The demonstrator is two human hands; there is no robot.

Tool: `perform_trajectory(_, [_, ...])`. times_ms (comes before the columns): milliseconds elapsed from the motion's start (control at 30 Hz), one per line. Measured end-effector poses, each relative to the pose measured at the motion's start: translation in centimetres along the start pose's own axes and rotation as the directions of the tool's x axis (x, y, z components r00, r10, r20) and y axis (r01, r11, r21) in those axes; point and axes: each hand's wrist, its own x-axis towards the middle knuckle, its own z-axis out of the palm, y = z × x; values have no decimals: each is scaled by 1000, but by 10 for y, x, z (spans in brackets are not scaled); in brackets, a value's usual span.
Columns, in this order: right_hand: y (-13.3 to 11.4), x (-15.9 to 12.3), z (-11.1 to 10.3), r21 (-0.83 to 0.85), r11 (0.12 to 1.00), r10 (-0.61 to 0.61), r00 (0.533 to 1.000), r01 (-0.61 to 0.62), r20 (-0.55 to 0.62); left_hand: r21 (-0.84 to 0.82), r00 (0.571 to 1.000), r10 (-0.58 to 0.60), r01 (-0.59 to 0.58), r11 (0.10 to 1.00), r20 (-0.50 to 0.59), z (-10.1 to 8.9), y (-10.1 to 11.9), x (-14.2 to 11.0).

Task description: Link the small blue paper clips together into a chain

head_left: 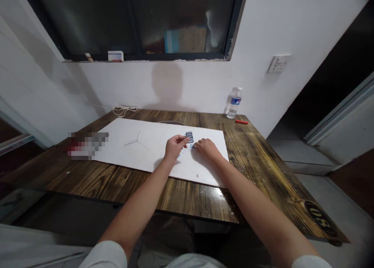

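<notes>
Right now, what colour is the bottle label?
The bottle label is blue and white; head view.

A small blue-and-white printed card (189, 137) lies flat and askew on the white board (154, 143). A blue-marked scrap (192, 146) sits just below the card, by the right hand (207, 149); a second blue-marked scrap (178, 156) lies farther down-left, beneath the left hand (175, 148).

Counted and logged at inspection: 1 wooden table (257, 170), 1 white board (152, 151), 3 small blue-printed pieces (189, 137), 1 left hand (175, 147), 1 right hand (208, 150), 1 plastic water bottle (233, 103), 1 red stick (242, 122), 1 coiled white cord (125, 110), 1 wall socket (278, 64), 1 window (140, 22), 1 small box (115, 56) on the sill.
</notes>
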Motion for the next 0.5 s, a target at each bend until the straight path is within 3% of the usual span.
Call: perform_trajectory(500, [-2,-1,2,12,997,70,997,-70,-14,-33,1000,-13,13,999,-3,2,3,-2])
